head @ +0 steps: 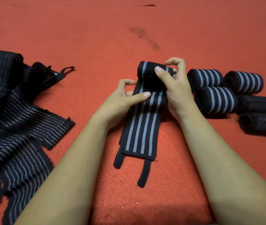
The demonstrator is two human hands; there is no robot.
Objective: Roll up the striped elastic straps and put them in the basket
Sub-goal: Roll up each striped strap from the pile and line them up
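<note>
Striped elastic strap (141, 132) lies centre, its roll (147, 70) at the 12 o'clock end. Right hand (174, 88) clamps the roll to keep it tight; left hand (125, 101) pinches the flat length, probably for tension. Finished rolls (216, 99) wait at 3 o'clock; basket not in view.

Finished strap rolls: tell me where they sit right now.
In the head view, the finished strap rolls lie clustered on the red carpet just right of the right hand, which grips the half-rolled strap.
</note>
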